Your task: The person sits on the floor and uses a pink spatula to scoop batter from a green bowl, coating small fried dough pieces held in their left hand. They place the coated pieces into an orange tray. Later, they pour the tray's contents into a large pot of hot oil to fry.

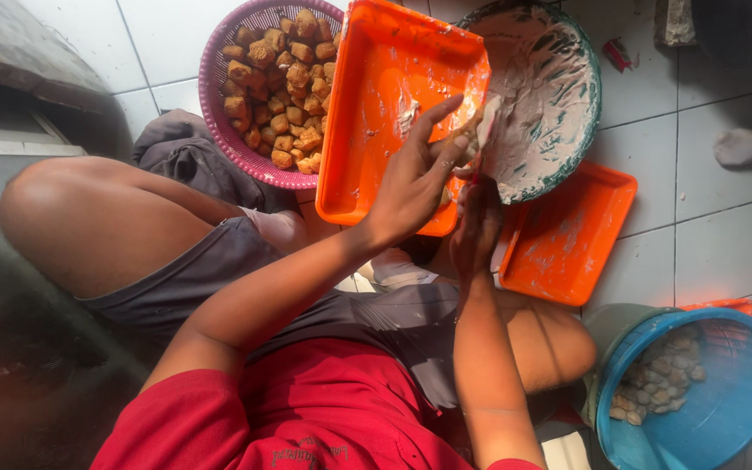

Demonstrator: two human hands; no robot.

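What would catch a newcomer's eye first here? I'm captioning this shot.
The bright orange tray at top centre, with both hands raised before it. Left of it sits a pink basket of fried brown cubes; right, a bowl of pale grey paste.

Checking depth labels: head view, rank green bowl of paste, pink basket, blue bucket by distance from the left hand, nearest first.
1. Green bowl of grey paste: just right of the left hand, almost touching its fingertips.
2. Pink basket of fried pieces: upper left, past the orange tray.
3. Blue bucket: bottom right corner, farthest.

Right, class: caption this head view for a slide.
Seated person's left hand and right hand fill tofu from paste bowl, over orange tray.
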